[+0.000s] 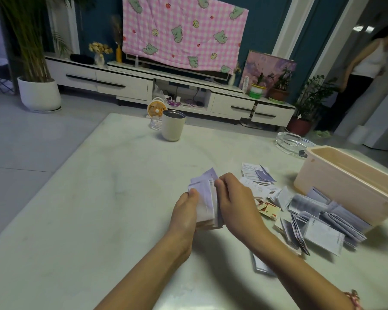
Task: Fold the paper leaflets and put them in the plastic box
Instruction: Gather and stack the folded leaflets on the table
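Folded white paper leaflet (pixel 205 198), held between both my hands over the pale marble table (pixel 94 198).
My left hand (pixel 186 211) grips its left edge and my right hand (pixel 237 202) pinches its right side; loose white leaflets (pixel 318 222) lie just beside the pale pink plastic box (pixel 336 182).

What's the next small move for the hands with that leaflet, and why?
Probably finish the crease: the left hand and right hand both pinch the leaflet, which looks only partly folded, its upper corner sticking up. Once flat, it can go right into the plastic box.
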`<move>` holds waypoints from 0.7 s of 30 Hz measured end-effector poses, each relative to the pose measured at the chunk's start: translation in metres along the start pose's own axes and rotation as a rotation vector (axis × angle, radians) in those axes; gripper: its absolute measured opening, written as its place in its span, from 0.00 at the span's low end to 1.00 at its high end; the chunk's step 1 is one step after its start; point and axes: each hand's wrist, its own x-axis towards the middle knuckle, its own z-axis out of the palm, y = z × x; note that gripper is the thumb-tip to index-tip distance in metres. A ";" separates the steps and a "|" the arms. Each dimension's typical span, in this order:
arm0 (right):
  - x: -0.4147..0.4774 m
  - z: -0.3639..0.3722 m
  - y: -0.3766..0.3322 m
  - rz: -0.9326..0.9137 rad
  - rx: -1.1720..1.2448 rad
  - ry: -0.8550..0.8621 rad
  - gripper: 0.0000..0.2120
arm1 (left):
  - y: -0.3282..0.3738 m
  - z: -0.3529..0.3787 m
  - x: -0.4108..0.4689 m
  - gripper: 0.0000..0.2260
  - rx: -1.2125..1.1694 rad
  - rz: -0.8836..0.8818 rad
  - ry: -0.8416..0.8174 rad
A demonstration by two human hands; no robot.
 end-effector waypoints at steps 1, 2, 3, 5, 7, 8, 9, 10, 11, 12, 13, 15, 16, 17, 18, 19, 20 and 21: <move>-0.001 0.002 0.002 0.008 -0.002 -0.019 0.13 | -0.002 0.000 -0.001 0.14 0.022 0.011 0.018; -0.001 0.004 0.003 0.009 -0.014 -0.048 0.13 | -0.003 0.000 -0.001 0.14 0.040 0.021 0.042; 0.000 0.003 0.005 0.012 -0.035 -0.077 0.13 | -0.004 0.000 -0.001 0.14 0.051 0.025 0.069; 0.002 0.000 0.007 0.026 -0.068 -0.117 0.13 | -0.003 -0.002 0.000 0.14 0.068 0.029 0.113; 0.003 0.000 0.008 0.020 -0.104 -0.148 0.13 | -0.004 -0.003 0.001 0.14 0.106 0.046 0.128; 0.003 -0.001 0.009 0.011 -0.131 -0.173 0.14 | -0.005 -0.003 0.001 0.14 0.141 0.066 0.131; 0.002 -0.002 0.009 0.003 -0.153 -0.212 0.14 | -0.006 -0.003 0.001 0.13 0.187 0.091 0.146; 0.003 -0.004 0.010 0.003 -0.157 -0.263 0.14 | -0.008 -0.004 0.001 0.12 0.232 0.119 0.174; 0.006 -0.009 0.012 0.019 -0.128 -0.304 0.13 | -0.009 -0.006 0.002 0.11 0.267 0.142 0.208; 0.010 -0.016 0.016 0.044 -0.077 -0.309 0.12 | -0.009 -0.008 0.003 0.11 0.289 0.156 0.241; 0.017 -0.024 0.023 0.066 -0.029 -0.256 0.10 | -0.008 -0.010 0.004 0.11 0.299 0.157 0.261; 0.035 -0.037 0.046 0.070 -0.028 -0.073 0.07 | -0.005 -0.013 0.006 0.10 0.277 0.136 0.255; 0.043 -0.040 0.058 0.072 -0.079 -0.021 0.06 | -0.004 -0.013 0.007 0.11 0.259 0.119 0.237; 0.050 -0.041 0.070 0.074 -0.156 -0.013 0.07 | -0.003 -0.012 0.007 0.11 0.249 0.102 0.216; 0.056 -0.041 0.082 0.074 -0.228 -0.059 0.11 | -0.003 -0.010 0.005 0.11 0.245 0.089 0.194; 0.062 -0.040 0.091 0.088 -0.268 -0.150 0.15 | -0.003 -0.009 0.004 0.11 0.245 0.078 0.177; 0.067 -0.039 0.096 0.125 -0.278 -0.259 0.20 | -0.003 -0.006 0.003 0.11 0.245 0.068 0.160; 0.071 -0.038 0.100 0.174 -0.286 -0.368 0.24 | -0.004 -0.005 0.001 0.12 0.244 0.055 0.148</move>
